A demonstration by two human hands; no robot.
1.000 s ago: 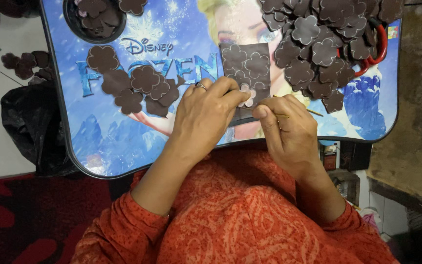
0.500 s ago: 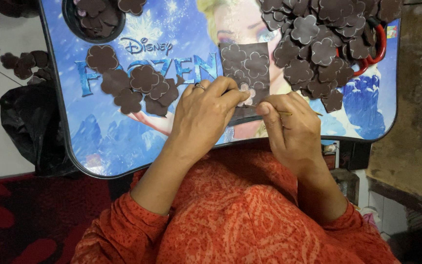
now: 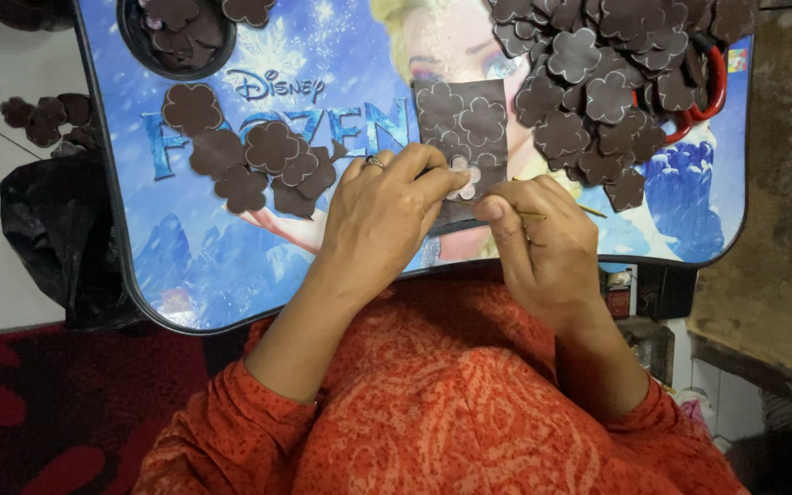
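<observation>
A dark brown sheet (image 3: pixel 466 124) marked with flower outlines lies on a blue cartoon-printed lap table (image 3: pixel 185 266). My left hand (image 3: pixel 385 213), with a ring on one finger, presses down on the sheet's lower part beside a flower-shaped hole (image 3: pixel 463 177). My right hand (image 3: pixel 543 240) pinches the sheet's lower right edge and also holds a thin stick (image 3: pixel 588 211) that pokes out to the right. The sheet's lower edge is hidden under both hands.
A heap of brown flower cut-outs (image 3: pixel 598 82) covers the table's far right, over red-handled scissors (image 3: pixel 712 87). More cut-outs (image 3: pixel 249 160) lie at centre left, some in a round recess (image 3: pixel 176 32). A black bag (image 3: pixel 48 229) sits on the floor at left.
My right hand has shifted slightly up and left toward the flower-shaped hole. My left hand keeps pressing the sheet in about the same place.
</observation>
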